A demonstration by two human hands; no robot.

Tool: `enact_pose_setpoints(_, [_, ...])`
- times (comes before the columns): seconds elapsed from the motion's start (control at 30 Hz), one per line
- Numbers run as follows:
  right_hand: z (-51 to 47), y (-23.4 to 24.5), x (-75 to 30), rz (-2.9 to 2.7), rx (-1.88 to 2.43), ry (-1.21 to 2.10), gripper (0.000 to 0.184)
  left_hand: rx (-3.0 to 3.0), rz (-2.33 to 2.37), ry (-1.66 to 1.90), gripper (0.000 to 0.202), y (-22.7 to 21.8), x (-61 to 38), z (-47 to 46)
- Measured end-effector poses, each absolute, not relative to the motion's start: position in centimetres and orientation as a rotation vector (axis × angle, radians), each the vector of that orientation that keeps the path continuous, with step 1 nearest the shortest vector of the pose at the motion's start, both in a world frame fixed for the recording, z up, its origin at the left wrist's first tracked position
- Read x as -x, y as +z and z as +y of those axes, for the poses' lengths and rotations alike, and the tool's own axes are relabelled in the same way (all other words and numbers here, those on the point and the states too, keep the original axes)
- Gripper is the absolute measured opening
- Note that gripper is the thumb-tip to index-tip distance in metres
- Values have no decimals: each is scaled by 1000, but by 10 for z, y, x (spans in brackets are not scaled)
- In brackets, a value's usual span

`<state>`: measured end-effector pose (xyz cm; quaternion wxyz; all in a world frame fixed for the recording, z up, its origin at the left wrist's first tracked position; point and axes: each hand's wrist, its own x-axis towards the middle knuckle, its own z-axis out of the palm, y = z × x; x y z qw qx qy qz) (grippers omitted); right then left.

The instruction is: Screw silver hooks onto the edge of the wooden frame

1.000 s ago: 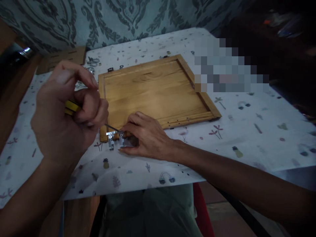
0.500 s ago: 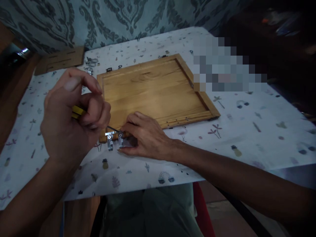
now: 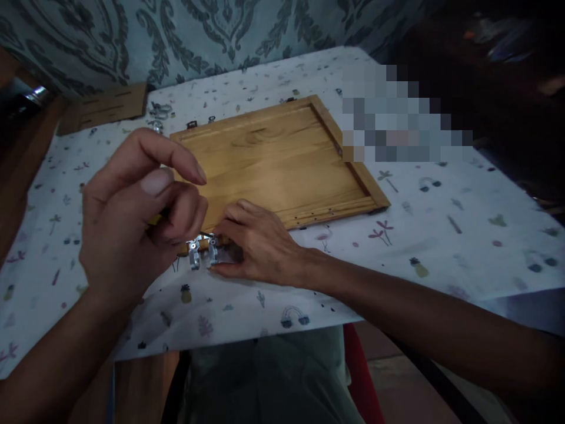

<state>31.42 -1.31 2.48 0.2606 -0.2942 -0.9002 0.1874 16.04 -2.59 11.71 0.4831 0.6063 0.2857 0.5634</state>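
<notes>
A framed wooden panel [image 3: 273,159], looking like a cabinet door, lies on the table. Two silver hinges, a left hinge [image 3: 194,254] and a right hinge [image 3: 213,250], sit at its near left edge. My left hand [image 3: 141,218] is curled around a screwdriver [image 3: 155,219]; only a bit of its yellow handle shows, and its thin shaft slants to the right hinge. At that same hinge, my right hand [image 3: 260,247] has its thumb at the lower end and its fingers on the panel edge, holding it in place.
A patterned cloth [image 3: 419,235] covers the table. Loose metal hardware [image 3: 159,110] lies behind the panel, near a flat brown cardboard piece [image 3: 106,107]. The patterned curtain or wall [image 3: 229,29] stands at the back. A blurred patch hides the right rear area.
My left hand has turned and shifted slightly right and down, hiding most of the yellow handle. My right hand stays at the hinge. The whole view has moved slightly.
</notes>
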Motion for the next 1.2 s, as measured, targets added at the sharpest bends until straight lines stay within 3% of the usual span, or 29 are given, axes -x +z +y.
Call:
enact_pose_setpoints(0.23, [-14,27,-314,-2434,811,534,44,-1360,691,1307,23,118,-154,-19])
enact_pose_setpoints(0.83, [-13,28,-315,-2456,815,508,44,-1494,398,951,32,114,-139,-2])
enact_pose_setpoints(1.2, [-14,26,-314,-2449,818,514,45,-1436,534,1212,25,114,-145,-7])
